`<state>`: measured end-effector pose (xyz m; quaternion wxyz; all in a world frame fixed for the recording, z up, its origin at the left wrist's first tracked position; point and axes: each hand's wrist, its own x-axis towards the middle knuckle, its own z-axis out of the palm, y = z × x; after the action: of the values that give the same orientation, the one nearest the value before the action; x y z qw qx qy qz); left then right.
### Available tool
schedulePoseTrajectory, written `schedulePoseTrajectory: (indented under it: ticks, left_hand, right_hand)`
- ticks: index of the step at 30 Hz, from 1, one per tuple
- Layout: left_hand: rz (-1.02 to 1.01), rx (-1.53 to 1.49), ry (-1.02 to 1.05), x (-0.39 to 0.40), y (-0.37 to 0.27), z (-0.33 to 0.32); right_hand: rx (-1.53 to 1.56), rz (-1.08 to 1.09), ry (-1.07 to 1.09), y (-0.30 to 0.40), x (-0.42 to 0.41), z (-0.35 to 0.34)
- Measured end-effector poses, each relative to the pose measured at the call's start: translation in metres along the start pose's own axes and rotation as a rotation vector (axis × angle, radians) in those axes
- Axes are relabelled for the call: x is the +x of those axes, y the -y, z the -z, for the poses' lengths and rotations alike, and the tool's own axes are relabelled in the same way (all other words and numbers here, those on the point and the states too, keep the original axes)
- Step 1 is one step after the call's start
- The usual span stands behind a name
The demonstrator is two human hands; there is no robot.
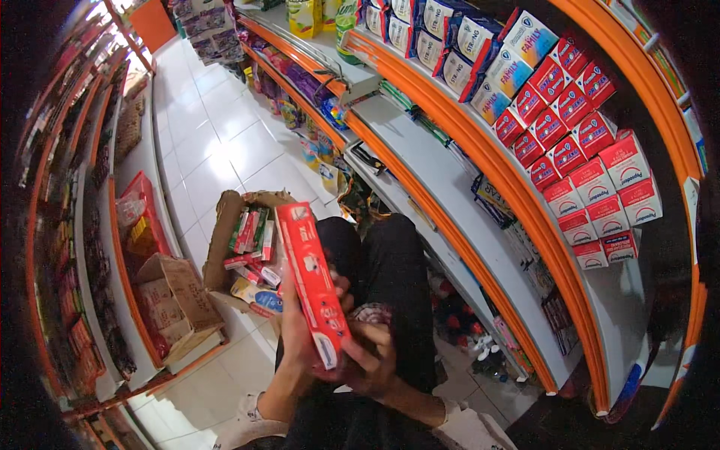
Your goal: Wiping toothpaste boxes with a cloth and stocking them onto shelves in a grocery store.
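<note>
A long red toothpaste carton (310, 270) with a white end is held up in front of my lap, one narrow side facing me. My left hand (296, 334) grips it along its left side. At its lower right end, the fingers of my right hand (371, 351) press against the carton. Just beyond my hands stands an open cardboard box (215, 261) with several small cartons inside, among them red-and-white toothpaste cartons (246, 230) and a yellow-and-blue pack (253, 292). The held carton hides part of this box.
Orange-edged shelves (450, 129) rise close on my right, with stacked Formula cartons (548, 126) and Pepsodent cartons (604, 205). Another open cardboard box (191, 292) and a red plastic basket (152, 202) rest on the low left shelf. White floor tiles (197, 124) run down the aisle.
</note>
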<state>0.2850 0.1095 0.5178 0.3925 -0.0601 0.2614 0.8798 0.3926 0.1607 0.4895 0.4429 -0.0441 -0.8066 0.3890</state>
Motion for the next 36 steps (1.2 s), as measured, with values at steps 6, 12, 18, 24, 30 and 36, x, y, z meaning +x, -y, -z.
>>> schedulePoseTrajectory:
  ticks: [6, 12, 18, 24, 30, 36]
  left_hand:
    - [0.196, -0.446, 0.087, 0.001, -0.007, 0.011]
    - [0.078, -0.655, -0.126, 0.008, -0.017, 0.019]
    - [0.096, -0.371, -0.085, 0.005, -0.009, 0.014]
    - [0.127, 0.249, -0.290, -0.002, 0.019, -0.005]
    - [0.157, 0.435, -0.019, -0.004, 0.031, -0.043]
    - [0.215, 0.954, 1.014, -0.023, 0.048, -0.138]
  right_hand:
    - [0.415, -0.668, -0.220, 0.004, 0.011, 0.011]
    - [0.231, -0.498, 0.817, -0.017, 0.010, 0.048]
    - [0.121, -0.602, 0.486, 0.000, 0.050, 0.064]
    - [-0.016, -0.223, 0.231, 0.003, 0.046, 0.051]
    - [-0.171, 0.250, 0.103, -0.004, 0.028, 0.085]
    - [-0.555, 0.312, 0.027, 0.007, 0.011, 0.142]
